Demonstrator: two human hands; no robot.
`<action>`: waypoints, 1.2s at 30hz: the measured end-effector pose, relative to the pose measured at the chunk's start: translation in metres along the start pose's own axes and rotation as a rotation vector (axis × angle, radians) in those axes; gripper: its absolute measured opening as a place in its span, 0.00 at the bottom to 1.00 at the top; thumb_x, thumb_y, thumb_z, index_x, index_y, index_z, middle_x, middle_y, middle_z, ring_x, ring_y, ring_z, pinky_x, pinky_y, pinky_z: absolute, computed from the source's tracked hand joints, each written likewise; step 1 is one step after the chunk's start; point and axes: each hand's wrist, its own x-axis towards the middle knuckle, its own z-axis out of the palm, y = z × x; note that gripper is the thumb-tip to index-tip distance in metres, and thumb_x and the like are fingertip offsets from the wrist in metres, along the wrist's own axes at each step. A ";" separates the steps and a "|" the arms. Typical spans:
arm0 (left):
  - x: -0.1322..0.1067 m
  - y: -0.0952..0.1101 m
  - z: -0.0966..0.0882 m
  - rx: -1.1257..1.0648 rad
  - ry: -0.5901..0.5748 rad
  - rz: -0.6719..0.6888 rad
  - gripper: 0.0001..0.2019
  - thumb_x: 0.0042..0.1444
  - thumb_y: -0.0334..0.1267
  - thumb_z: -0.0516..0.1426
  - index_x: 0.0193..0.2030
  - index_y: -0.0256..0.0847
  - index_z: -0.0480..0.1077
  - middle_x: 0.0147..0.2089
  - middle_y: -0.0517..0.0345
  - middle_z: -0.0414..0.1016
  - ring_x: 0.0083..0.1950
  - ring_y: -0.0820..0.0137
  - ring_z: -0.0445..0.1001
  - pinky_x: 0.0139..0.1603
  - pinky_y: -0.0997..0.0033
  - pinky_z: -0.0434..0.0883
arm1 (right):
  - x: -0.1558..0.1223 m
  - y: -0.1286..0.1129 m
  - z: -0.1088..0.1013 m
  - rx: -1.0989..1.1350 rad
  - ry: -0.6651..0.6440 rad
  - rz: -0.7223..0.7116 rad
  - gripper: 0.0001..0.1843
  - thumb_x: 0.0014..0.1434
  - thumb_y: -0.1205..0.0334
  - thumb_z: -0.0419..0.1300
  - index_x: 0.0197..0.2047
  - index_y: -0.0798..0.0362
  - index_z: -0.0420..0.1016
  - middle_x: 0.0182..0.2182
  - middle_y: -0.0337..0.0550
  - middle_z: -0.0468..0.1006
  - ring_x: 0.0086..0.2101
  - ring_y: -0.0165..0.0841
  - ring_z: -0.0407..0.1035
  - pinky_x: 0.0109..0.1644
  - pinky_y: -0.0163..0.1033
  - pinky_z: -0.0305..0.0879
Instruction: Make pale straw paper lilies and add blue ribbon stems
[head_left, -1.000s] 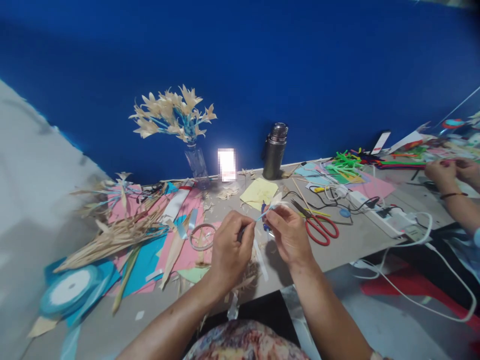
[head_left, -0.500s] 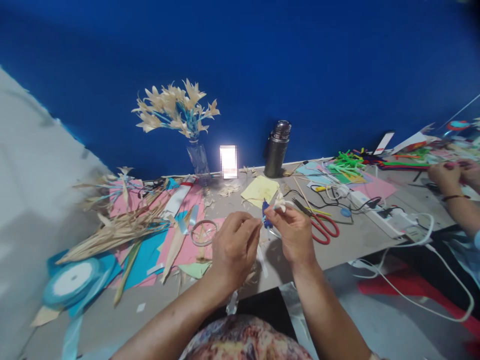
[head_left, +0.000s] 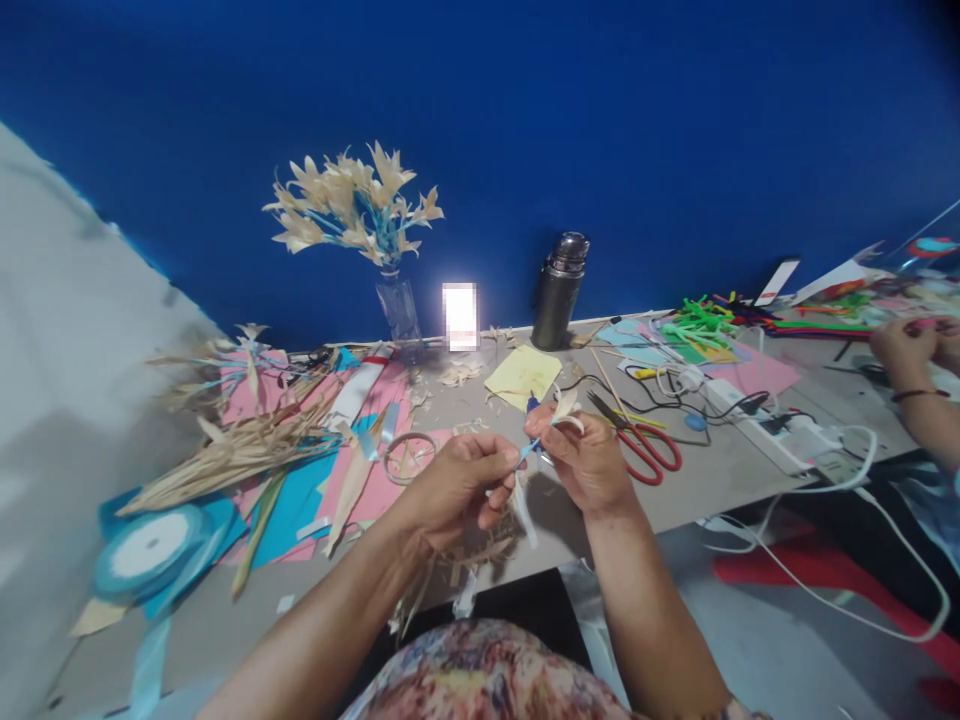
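My left hand [head_left: 457,485] is closed in a pinch on the lower end of a thin stem wrapped in light blue ribbon [head_left: 529,449]. My right hand [head_left: 589,460] is closed round the upper end, just below a small cream straw flower [head_left: 566,408] that sticks up above its fingers. Both hands are held close together over the front edge of the grey table [head_left: 705,480]. A white strip of ribbon [head_left: 525,510] hangs down between them.
Red-handled scissors [head_left: 641,440] lie just right of my right hand. A tape ring [head_left: 409,457], straw leaves [head_left: 240,450], coloured paper and a blue ribbon spool [head_left: 146,560] lie left. A vase of straw flowers [head_left: 364,210] and a steel flask [head_left: 559,290] stand behind. Another person's hands [head_left: 911,345] work far right.
My left hand has dropped a little and turned outward along the stem. The right hand has lifted the flower slightly. The view has shifted a bit to the right.
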 end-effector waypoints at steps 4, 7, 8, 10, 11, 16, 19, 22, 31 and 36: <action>-0.001 -0.006 0.003 -0.034 0.014 0.060 0.22 0.43 0.47 0.72 0.27 0.37 0.65 0.20 0.68 0.61 0.18 0.84 0.52 0.15 0.85 0.49 | 0.004 0.005 -0.002 0.038 -0.060 0.068 0.13 0.45 0.50 0.77 0.30 0.49 0.85 0.32 0.42 0.81 0.37 0.35 0.72 0.47 0.42 0.68; 0.000 -0.014 0.003 0.076 0.182 0.206 0.20 0.49 0.50 0.67 0.29 0.40 0.64 0.19 0.70 0.58 0.18 0.81 0.52 0.17 0.82 0.52 | 0.001 0.009 -0.001 0.084 -0.056 0.163 0.15 0.47 0.49 0.76 0.36 0.48 0.85 0.35 0.42 0.82 0.36 0.33 0.72 0.43 0.39 0.68; 0.000 -0.016 0.003 0.139 0.243 0.249 0.18 0.52 0.50 0.65 0.30 0.40 0.64 0.19 0.70 0.58 0.18 0.80 0.53 0.18 0.81 0.53 | -0.001 0.010 0.000 0.086 -0.044 0.177 0.15 0.48 0.50 0.76 0.36 0.49 0.85 0.35 0.42 0.82 0.35 0.33 0.72 0.42 0.38 0.68; 0.000 -0.020 0.004 0.306 0.368 0.347 0.13 0.56 0.47 0.62 0.31 0.41 0.66 0.19 0.69 0.59 0.19 0.78 0.56 0.21 0.78 0.56 | -0.004 0.010 0.004 0.068 -0.006 0.168 0.15 0.48 0.51 0.76 0.35 0.50 0.84 0.34 0.41 0.81 0.34 0.31 0.72 0.41 0.36 0.67; -0.001 -0.021 0.004 0.399 0.430 0.408 0.11 0.57 0.45 0.61 0.31 0.41 0.68 0.20 0.68 0.61 0.21 0.76 0.58 0.23 0.77 0.58 | -0.006 0.010 0.007 0.053 0.013 0.154 0.15 0.48 0.51 0.76 0.34 0.51 0.83 0.33 0.41 0.81 0.34 0.31 0.71 0.41 0.36 0.67; -0.006 -0.021 0.010 0.654 0.603 0.653 0.07 0.56 0.35 0.60 0.27 0.40 0.71 0.26 0.61 0.70 0.31 0.72 0.67 0.33 0.75 0.64 | -0.009 0.008 0.022 0.064 0.139 0.142 0.14 0.43 0.56 0.78 0.28 0.51 0.80 0.29 0.39 0.80 0.32 0.31 0.71 0.40 0.37 0.68; -0.008 -0.021 0.009 0.497 0.488 0.521 0.09 0.55 0.40 0.62 0.28 0.39 0.72 0.23 0.63 0.68 0.24 0.74 0.66 0.27 0.75 0.65 | -0.009 0.005 0.025 0.129 0.191 0.154 0.14 0.41 0.57 0.79 0.24 0.51 0.79 0.27 0.38 0.79 0.32 0.31 0.71 0.40 0.38 0.68; -0.008 -0.019 0.003 0.134 0.233 0.239 0.15 0.50 0.47 0.67 0.27 0.38 0.71 0.22 0.63 0.67 0.19 0.76 0.63 0.18 0.75 0.64 | -0.010 0.003 0.024 0.176 0.122 0.180 0.14 0.40 0.57 0.80 0.25 0.51 0.81 0.28 0.39 0.80 0.32 0.32 0.70 0.39 0.37 0.69; -0.011 -0.022 0.000 -0.122 0.119 0.134 0.17 0.47 0.44 0.70 0.27 0.37 0.67 0.21 0.65 0.64 0.19 0.81 0.58 0.15 0.83 0.57 | -0.007 0.012 0.015 0.192 0.011 0.257 0.17 0.40 0.53 0.80 0.31 0.50 0.83 0.32 0.41 0.82 0.34 0.32 0.73 0.40 0.38 0.69; -0.010 -0.029 -0.001 0.265 0.387 0.390 0.13 0.55 0.44 0.63 0.27 0.38 0.69 0.18 0.68 0.61 0.18 0.79 0.58 0.19 0.79 0.58 | -0.016 0.014 0.016 0.015 0.053 0.215 0.16 0.46 0.51 0.77 0.33 0.52 0.83 0.32 0.41 0.82 0.33 0.31 0.72 0.40 0.36 0.67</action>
